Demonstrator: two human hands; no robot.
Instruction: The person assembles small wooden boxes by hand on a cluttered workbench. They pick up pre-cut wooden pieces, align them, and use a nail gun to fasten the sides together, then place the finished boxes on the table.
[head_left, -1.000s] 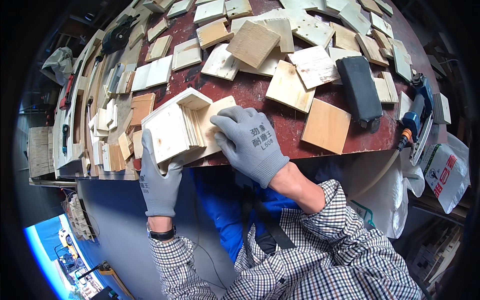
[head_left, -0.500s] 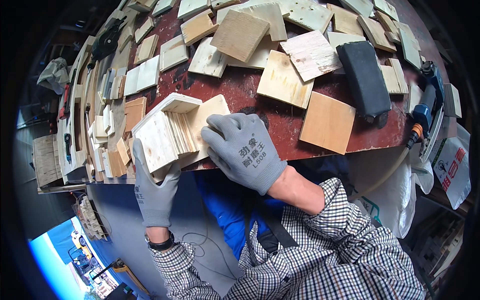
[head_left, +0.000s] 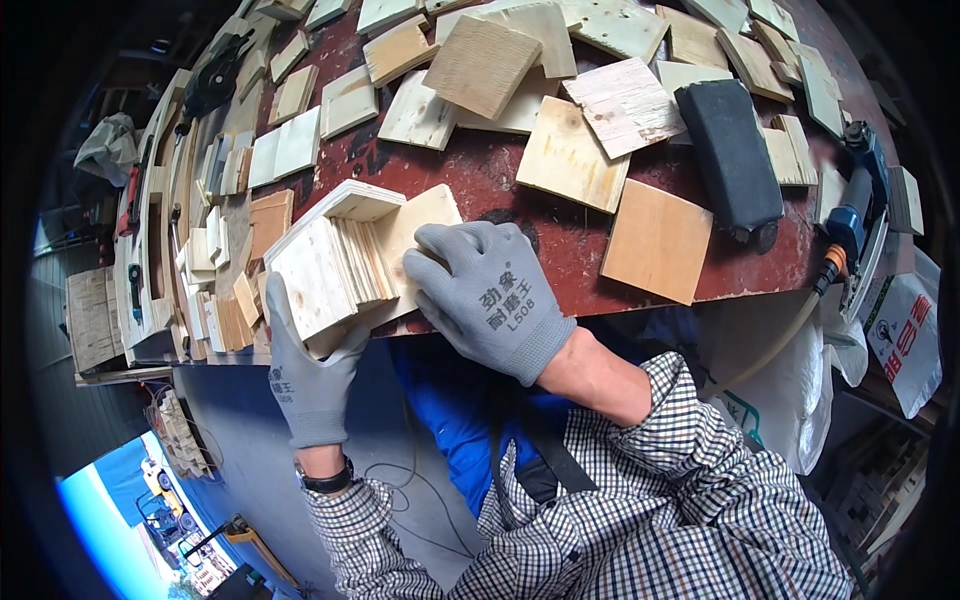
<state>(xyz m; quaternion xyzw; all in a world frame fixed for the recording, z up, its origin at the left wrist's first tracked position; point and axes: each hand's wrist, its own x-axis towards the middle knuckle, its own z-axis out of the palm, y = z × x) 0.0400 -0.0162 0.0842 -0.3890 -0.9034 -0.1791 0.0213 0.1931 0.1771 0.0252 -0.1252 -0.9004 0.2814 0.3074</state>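
Observation:
Both my hands wear grey work gloves. My left hand [head_left: 312,385] is closed round the near left side of a block of thin plywood pieces [head_left: 318,272], with its fingers partly hidden beneath. A layered edge shows on the block's right side, and an upright plywood piece [head_left: 365,202] stands along its far side. Under and to the right of the block lies a flat light board [head_left: 435,208]. Over this board's near part, my right hand [head_left: 490,295] is closed with its fingers curled and pressed together. Whatever its fingertips hold, if anything, is hidden.
Many loose wood squares [head_left: 570,155] cover the red worktable [head_left: 480,185] beyond my hands. A black block [head_left: 728,155] lies to the right, near a blue air tool [head_left: 852,205] with a hose. Wood strips and offcuts [head_left: 215,240] crowd the left side.
Both hands keep their hold, with almost no visible movement. The whole view has shifted very slightly.

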